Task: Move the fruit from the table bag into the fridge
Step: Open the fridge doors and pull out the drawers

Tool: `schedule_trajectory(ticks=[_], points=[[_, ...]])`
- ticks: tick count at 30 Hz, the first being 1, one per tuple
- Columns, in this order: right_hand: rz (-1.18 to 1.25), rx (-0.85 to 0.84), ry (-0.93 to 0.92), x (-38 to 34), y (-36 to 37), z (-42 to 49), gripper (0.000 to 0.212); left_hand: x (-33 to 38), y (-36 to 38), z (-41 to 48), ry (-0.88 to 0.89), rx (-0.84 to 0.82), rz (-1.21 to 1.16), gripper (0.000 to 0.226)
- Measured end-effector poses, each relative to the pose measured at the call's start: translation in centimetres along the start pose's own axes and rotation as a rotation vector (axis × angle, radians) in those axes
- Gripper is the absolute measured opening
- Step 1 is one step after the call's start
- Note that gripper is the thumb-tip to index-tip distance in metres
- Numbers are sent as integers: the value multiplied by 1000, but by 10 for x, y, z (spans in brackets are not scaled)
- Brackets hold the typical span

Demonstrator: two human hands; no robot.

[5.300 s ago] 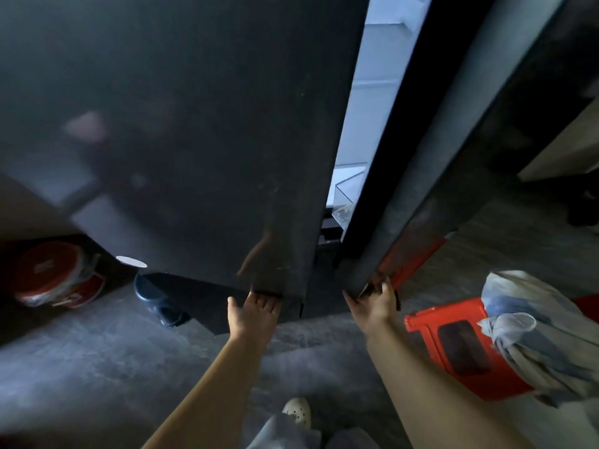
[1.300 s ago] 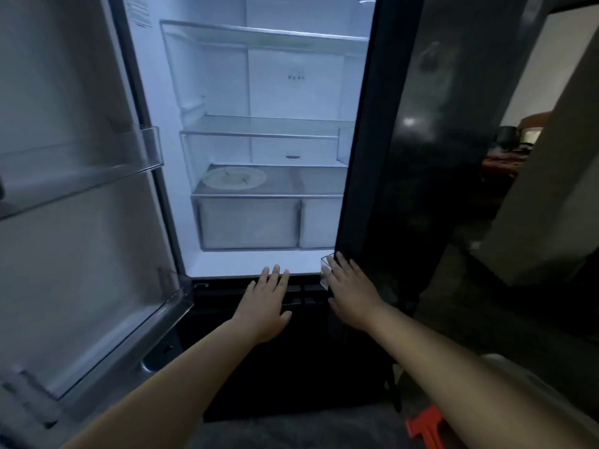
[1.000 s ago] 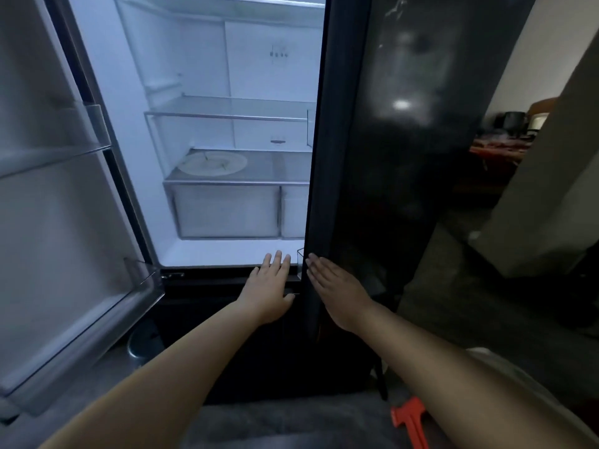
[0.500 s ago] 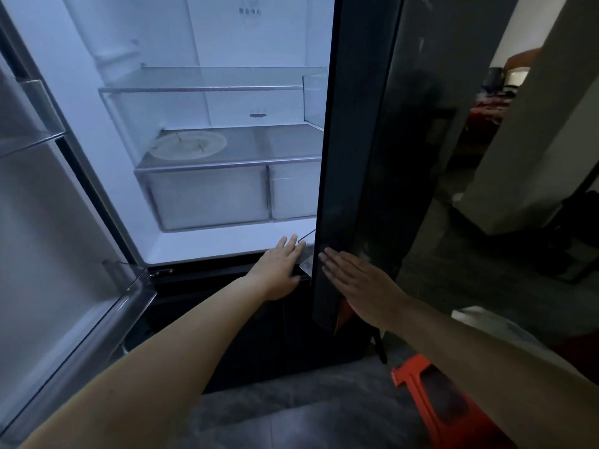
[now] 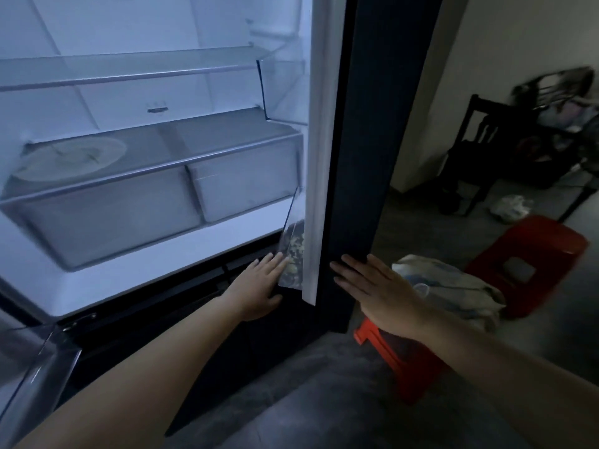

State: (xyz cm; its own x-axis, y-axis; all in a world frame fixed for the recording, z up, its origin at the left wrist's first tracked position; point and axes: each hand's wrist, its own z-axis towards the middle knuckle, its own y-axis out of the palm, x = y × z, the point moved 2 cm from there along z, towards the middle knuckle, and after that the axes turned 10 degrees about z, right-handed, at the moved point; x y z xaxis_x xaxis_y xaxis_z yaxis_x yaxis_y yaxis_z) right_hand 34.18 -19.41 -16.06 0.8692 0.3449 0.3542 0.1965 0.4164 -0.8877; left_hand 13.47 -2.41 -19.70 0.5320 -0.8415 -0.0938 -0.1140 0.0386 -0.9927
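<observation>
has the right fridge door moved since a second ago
Yes. The right door has swung further open, rightward away from the crisper drawers, with the right hand flat against it.

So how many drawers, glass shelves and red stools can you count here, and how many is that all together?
Drawers: 2
Glass shelves: 2
Red stools: 2
Total: 6
</observation>
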Motion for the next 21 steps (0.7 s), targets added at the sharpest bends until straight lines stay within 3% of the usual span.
schedule_trajectory(ticks=[8, 16, 21], points=[[67, 24, 327, -13, -16, -48, 55, 50, 14, 9, 155, 239, -39, 75], [134, 10, 505, -15, -7, -68, 63, 95, 2, 30, 320, 247, -109, 79], [156, -141, 624, -10, 20, -62, 66, 104, -5, 46, 372, 148, -83, 86]])
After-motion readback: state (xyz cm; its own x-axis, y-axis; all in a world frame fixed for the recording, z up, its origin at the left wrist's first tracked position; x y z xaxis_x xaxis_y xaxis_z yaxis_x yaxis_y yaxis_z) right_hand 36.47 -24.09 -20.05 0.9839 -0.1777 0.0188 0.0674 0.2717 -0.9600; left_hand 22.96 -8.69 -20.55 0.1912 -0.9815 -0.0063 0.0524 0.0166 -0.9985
